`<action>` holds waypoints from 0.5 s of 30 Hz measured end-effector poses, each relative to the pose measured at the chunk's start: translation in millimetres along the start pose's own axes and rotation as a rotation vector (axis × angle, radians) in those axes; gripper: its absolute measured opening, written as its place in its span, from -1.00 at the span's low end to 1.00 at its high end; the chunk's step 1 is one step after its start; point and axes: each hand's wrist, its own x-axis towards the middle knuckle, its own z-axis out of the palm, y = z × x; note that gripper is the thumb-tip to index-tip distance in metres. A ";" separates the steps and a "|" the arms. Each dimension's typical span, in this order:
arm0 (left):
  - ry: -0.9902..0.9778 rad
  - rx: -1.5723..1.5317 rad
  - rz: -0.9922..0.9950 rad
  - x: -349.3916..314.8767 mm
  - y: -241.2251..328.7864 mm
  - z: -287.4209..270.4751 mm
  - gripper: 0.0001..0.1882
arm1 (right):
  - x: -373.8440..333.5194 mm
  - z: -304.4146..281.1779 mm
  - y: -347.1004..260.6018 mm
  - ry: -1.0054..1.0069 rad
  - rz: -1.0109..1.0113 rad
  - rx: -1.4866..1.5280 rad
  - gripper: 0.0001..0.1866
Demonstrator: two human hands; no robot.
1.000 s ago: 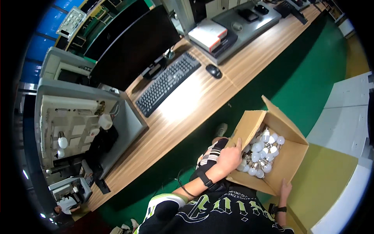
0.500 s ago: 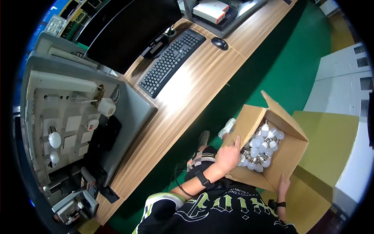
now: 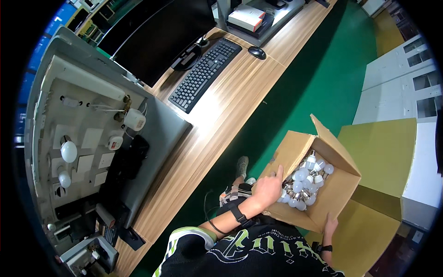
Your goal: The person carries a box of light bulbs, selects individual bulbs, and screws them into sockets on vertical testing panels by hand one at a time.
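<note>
An open cardboard box (image 3: 340, 184) is held up in front of my body. Inside lies a heap of white light bulbs (image 3: 301, 175) with metal screw bases. My left hand (image 3: 269, 189) is closed over the box's near-left edge, the thumb lying along the cardboard. At the lower right corner my right hand (image 3: 330, 225) grips the box from outside, its fingers partly hidden. One long flap stands raised along the box's far edge.
Along the left runs a wooden desk (image 3: 217, 134) with a keyboard (image 3: 205, 74), mouse (image 3: 257, 52) and dark monitor (image 3: 161, 39). Left of it stands a panel (image 3: 87, 120) with mounted bulbs and sockets. A larger open carton (image 3: 378, 157) and grey cabinets (image 3: 392, 87) are at right.
The box, with both hands still on it, has shifted slightly left and down in view. My feet have changed position, and the desk and panel appear slightly shifted.
</note>
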 end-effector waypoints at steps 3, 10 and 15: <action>-0.033 -0.001 0.006 -21.6 -0.7 -5.2 -0.32 | -18.1 -4.8 11.1 0.000 0.033 -0.010 -0.61; -0.154 -0.019 0.017 -50.1 -20.7 -35.3 -0.28 | -52.2 -13.9 -15.2 -0.028 -0.049 -0.158 -0.67; -0.181 0.050 0.093 -71.9 -52.8 -111.0 -0.29 | -87.6 0.7 -86.5 -0.009 -0.236 -0.187 -0.68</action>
